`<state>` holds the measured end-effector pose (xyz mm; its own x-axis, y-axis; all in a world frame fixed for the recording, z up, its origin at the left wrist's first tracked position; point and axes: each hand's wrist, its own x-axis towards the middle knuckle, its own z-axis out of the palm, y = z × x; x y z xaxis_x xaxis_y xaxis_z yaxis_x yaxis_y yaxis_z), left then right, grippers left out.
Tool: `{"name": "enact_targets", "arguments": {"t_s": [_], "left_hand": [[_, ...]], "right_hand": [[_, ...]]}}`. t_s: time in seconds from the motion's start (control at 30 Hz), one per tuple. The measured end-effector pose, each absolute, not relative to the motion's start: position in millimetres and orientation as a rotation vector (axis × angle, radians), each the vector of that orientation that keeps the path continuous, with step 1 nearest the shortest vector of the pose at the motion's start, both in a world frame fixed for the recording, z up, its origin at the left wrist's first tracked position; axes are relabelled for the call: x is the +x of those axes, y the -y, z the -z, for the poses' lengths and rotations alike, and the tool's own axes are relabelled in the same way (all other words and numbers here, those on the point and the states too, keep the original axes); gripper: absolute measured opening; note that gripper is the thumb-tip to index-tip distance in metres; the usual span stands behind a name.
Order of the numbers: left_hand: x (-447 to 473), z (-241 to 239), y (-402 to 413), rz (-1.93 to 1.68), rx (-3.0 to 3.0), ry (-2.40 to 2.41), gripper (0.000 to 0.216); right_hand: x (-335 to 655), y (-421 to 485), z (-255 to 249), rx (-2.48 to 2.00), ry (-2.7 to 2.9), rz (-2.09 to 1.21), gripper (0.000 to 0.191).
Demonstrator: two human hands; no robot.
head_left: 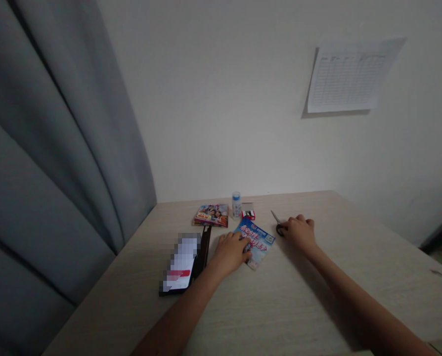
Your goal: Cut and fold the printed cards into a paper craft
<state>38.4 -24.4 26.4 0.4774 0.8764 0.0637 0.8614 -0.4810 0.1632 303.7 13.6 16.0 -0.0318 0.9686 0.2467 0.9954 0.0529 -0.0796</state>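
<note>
I'm pressing my left hand (231, 251), fingers laid flat, on the blue leaflet (258, 241); just right of it, my right hand (298, 232) is curling fingers around the scissors (276, 218).

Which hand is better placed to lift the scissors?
Right, most likely. The right hand rests on the handle end of the scissors, while the left hand lies flat on the blue leaflet, farther from them.

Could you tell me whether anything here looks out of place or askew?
Only the printed sheet on the wall: it hangs tilted, and its left edge seems to lift away, casting a shadow. On the table nothing looks spilled or damaged.
</note>
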Motion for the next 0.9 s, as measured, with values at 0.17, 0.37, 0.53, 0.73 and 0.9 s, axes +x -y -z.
{"name": "enact_targets", "arguments": {"t_s": [0.17, 0.37, 0.53, 0.73, 0.9], "left_hand": [[33.7, -26.5, 24.5, -0.250, 2.622, -1.499, 0.034], [25.6, -12.8, 25.1, -0.400, 2.590, -1.496, 0.035], [24.0, -5.2, 28.1, -0.464, 2.567, -1.509, 0.035], [24.0, -3.7, 27.9, -0.502, 2.514, -1.484, 0.034], [22.8, 0.8, 26.2, -0.519, 2.460, -1.450, 0.037]], "right_hand": [[298.3, -25.7, -14.5, -1.983, 2.145, 0.136, 0.029], [292.4, -28.5, 0.0, -1.910, 2.076, 0.154, 0.036], [294.7, -31.2, 10.4, -1.880, 2.028, 0.136, 0.036], [293.2, -21.6, 4.0, -1.612, 2.009, 0.139, 0.037], [277.5, -9.8, -2.6, -1.222, 2.271, 0.006, 0.044]]}}
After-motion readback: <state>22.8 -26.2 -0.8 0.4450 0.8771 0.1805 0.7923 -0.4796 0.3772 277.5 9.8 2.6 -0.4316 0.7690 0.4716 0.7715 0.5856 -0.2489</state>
